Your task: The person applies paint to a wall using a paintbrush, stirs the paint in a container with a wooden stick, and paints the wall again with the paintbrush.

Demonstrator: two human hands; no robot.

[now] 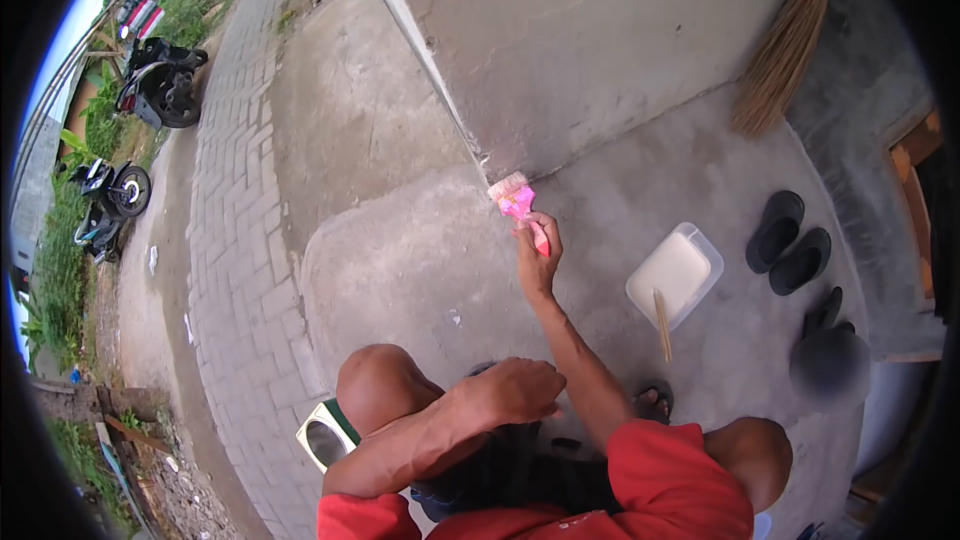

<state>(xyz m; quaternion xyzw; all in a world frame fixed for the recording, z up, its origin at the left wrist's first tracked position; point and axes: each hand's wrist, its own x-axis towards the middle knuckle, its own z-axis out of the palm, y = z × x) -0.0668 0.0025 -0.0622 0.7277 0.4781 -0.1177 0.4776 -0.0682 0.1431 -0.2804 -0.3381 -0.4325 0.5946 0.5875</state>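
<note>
My right hand (pixel 540 242) grips the pink handle of a paintbrush (pixel 517 202). Its pale, wide bristles touch the bottom corner of the grey wall (pixel 560 60), where the wall meets the concrete floor. My left hand (pixel 520 390) is curled into a fist in front of my body, near my left knee, and nothing shows in it. To the right of my right hand, a clear plastic tub (pixel 712 242) of white paint sits on the floor. A thin wooden stick (pixel 662 325) leans in the paint and over the tub's near rim.
Black sandals (pixel 790 245) lie right of the tub. A straw broom (pixel 785 60) leans at the upper right. By my left knee stands an open square tin (pixel 325 440). Left are a paved path (pixel 235 270) and parked motorbikes (pixel 165 85).
</note>
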